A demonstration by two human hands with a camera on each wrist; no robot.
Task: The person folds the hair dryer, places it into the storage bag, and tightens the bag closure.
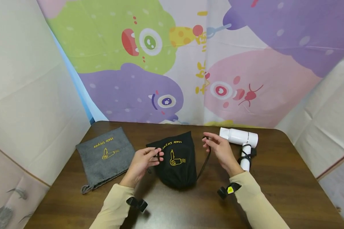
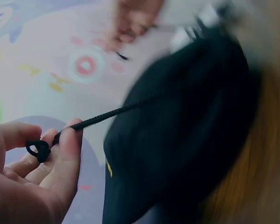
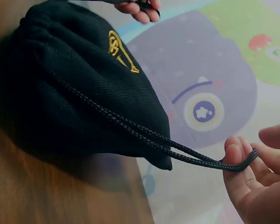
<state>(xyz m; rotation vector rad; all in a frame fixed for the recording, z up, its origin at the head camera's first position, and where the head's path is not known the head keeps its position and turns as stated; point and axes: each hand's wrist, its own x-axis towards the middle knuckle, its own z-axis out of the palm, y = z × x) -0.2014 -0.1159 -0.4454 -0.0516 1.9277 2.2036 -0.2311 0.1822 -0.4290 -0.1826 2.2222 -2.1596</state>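
Note:
A black drawstring bag (image 1: 179,171), printed with yellow "Hair Dryer" lettering and a dryer outline, is on the table between my hands. Its mouth is gathered at the near end, and its contents are hidden. My left hand (image 1: 140,163) holds a black drawstring (image 2: 112,113) in its fingers at the left of the bag, by its knotted end. On the right side my right hand (image 1: 221,153) holds the opposite drawstring (image 3: 186,157), whose doubled cord passes over the curled fingers. Both cords stretch from the bag to the hands.
A grey bag (image 1: 107,163) with the same print lies flat at the left of the brown table (image 1: 172,210). On the right rests a white hair dryer (image 1: 239,136) with a black cord (image 1: 245,156) wound round its handle. A cartoon-patterned cloth (image 1: 189,79) hangs behind the table.

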